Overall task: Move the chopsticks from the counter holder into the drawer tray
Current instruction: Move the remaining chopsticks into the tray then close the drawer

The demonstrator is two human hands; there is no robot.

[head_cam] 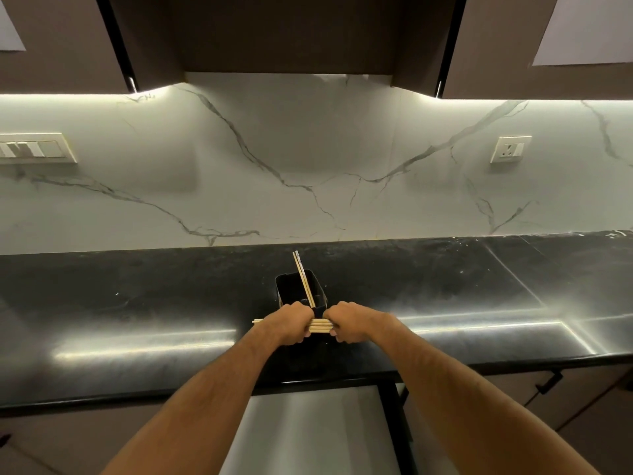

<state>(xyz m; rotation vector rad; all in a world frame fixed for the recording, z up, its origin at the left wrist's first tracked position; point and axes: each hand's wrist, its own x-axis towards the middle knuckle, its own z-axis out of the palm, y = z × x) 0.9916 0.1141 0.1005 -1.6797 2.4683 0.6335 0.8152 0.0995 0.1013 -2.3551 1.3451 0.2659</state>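
Counter (137,303): black, glossy, carrying the holder.
Holder (297,289): black box, one chopstick pair (303,277) leaning inside.
Left hand (293,323): fingers clenched around horizontal chopstick bundle (320,326) before the holder.
Right hand (349,322): grasping the same bundle.

The holder (301,291) stands on the counter (137,303); two chopsticks (303,277) stand in it. Near side: both hands, left (291,322) and right (349,322), holding a horizontal bundle (320,326).
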